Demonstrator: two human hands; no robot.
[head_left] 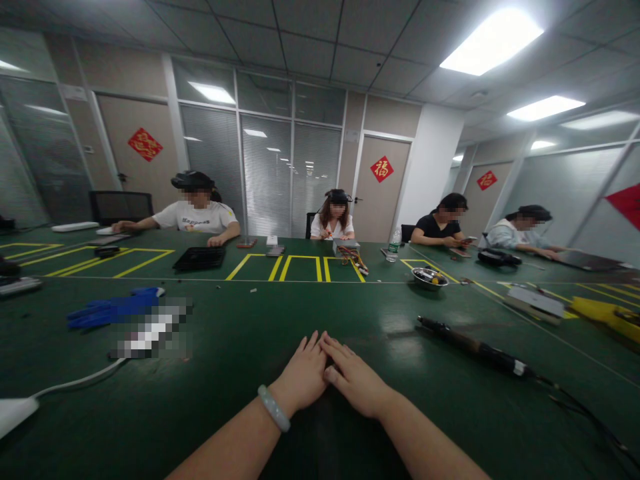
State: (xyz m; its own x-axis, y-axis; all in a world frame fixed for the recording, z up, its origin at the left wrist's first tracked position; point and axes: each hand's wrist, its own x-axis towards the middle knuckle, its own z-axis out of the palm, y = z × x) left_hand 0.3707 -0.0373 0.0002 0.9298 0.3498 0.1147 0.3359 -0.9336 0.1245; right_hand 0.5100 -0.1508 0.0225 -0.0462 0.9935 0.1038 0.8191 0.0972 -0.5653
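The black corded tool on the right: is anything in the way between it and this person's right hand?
Nothing visible stands between the right hand and the black corded tool; the green tabletop spans the gap.

Seeing a slim black corded electric screwdriver lying aslant on the green tabletop, pointing its narrow tip leftward and away, trailing a dark cable toward the near right.
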